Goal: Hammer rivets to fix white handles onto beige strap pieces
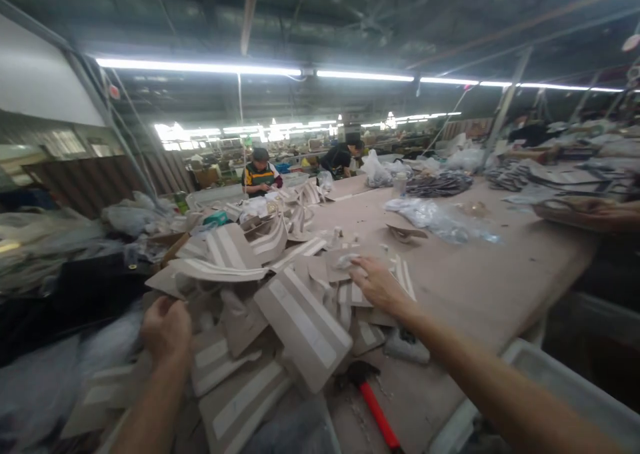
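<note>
A loose heap of beige panels with pale strips (305,321) covers the near part of the table. At the heap's left side, my left hand (167,331) is closed, its fingertips at the lower edge of a curved beige panel (210,271). Farther out, my right hand (377,284) reaches over the heap, fingers together and bent at a small whitish piece (345,261) on a beige panel. Blur hides what that piece is. A hammer with a red handle (377,414) lies below the heap, between my forearms.
Clear plastic bags (440,217) and a stack of dark flat pieces (440,184) sit on the table (465,287). A white bin (560,387) stands at the near right edge. Another person's hand (617,215) shows at far right; a co-worker (261,174) is across the table.
</note>
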